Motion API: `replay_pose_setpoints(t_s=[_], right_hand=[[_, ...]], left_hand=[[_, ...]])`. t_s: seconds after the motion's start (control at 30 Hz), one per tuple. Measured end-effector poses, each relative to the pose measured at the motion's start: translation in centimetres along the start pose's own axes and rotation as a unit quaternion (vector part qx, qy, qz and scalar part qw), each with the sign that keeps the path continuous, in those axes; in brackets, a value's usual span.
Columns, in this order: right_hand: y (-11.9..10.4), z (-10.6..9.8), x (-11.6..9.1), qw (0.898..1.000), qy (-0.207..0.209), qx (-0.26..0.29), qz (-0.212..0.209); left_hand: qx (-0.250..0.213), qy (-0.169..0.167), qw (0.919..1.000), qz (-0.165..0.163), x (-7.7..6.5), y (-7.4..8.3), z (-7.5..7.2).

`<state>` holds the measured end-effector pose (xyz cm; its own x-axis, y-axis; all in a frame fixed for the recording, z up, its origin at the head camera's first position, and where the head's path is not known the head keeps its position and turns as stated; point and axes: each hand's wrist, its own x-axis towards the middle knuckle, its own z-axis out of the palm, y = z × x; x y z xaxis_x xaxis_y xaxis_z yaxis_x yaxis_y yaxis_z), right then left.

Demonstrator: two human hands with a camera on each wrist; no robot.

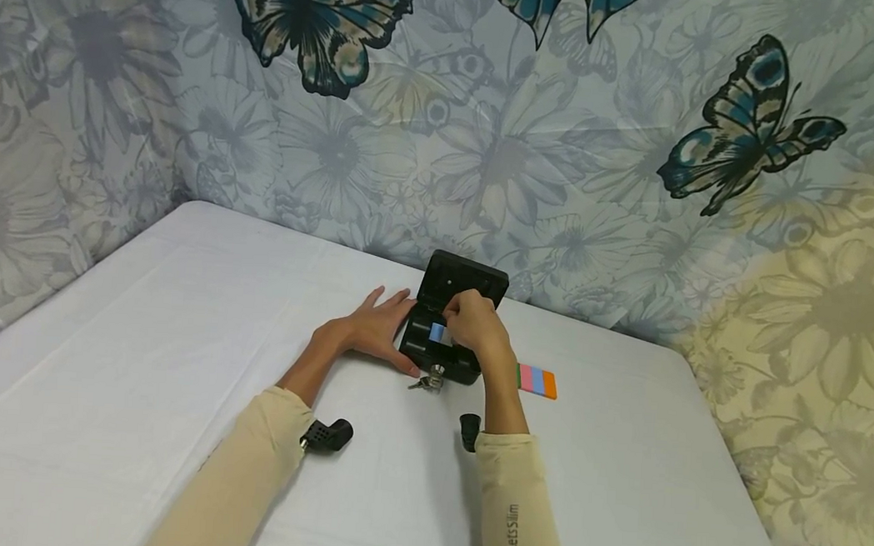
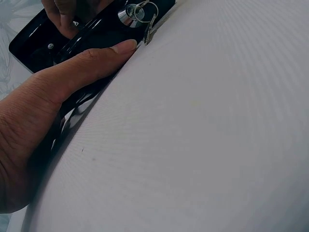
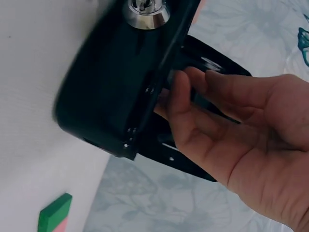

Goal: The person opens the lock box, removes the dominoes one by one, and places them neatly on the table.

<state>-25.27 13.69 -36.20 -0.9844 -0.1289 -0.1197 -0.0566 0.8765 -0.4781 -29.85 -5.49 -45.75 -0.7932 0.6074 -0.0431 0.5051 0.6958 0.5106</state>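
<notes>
A black lockbox [image 1: 417, 347] stands on the table with its lid [image 1: 447, 278] raised at the back. Keys on a ring [image 2: 146, 12] hang from the round silver lock [image 3: 146, 14] on its front. My left hand [image 1: 377, 329] lies along the box's left side, fingers spread and thumb [image 2: 91, 65] stretched along the front. With bent fingers, my right hand [image 1: 477, 321] reaches into the box from above. Its fingertips are partly hidden, so whether they pinch anything cannot be seen. Inside the box, beside that hand, shows a small blue piece [image 1: 437, 332].
A flat striped block [image 1: 537, 380] in green, pink, blue and orange lies right of the box, partly behind the right forearm. A white cloth covers the table [image 1: 217, 310]. Behind the table hangs a backdrop [image 1: 414, 155] with flowers and butterflies.
</notes>
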Motion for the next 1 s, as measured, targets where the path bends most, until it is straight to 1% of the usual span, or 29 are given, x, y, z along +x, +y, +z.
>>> replay_pose_setpoints(t_s=[0.2, 0.37, 0.43, 0.5, 0.63, 0.77, 0.87, 1.0], right_hand=[[0.5, 0.4, 0.2, 0.997, 0.056, 0.046, 0.029], [0.7, 0.6, 0.4, 0.990, 0.098, 0.081, 0.057], [0.8, 0.6, 0.4, 0.987, 0.108, 0.096, 0.065], [0.8, 0.6, 0.4, 0.986, 0.108, 0.111, 0.068], [1.0, 0.8, 0.5, 0.987, 0.096, 0.105, 0.075], [1.1, 1.1, 0.7, 0.992, 0.070, 0.072, 0.079], [1.0, 1.3, 0.8, 0.995, 0.051, 0.037, 0.082], [0.8, 1.4, 0.9, 0.995, 0.046, 0.012, 0.086]], left_hand=[[-0.001, -0.001, 1.0000, 0.003, 0.1, -0.1, 0.2], [0.005, 0.001, 1.0000, -0.003, 0.0, -0.1, 0.1], [0.006, 0.001, 1.0000, -0.002, 0.0, -0.1, 0.0], [0.006, 0.001, 1.0000, -0.001, 0.0, -0.1, 0.0], [0.005, 0.001, 1.0000, 0.000, -0.1, 0.0, -0.1], [0.005, 0.000, 1.0000, 0.002, -0.1, -0.1, -0.1], [0.005, 0.000, 1.0000, 0.001, 0.0, -0.1, 0.0], [0.003, 0.001, 1.0000, 0.002, 0.0, -0.2, 0.0]])
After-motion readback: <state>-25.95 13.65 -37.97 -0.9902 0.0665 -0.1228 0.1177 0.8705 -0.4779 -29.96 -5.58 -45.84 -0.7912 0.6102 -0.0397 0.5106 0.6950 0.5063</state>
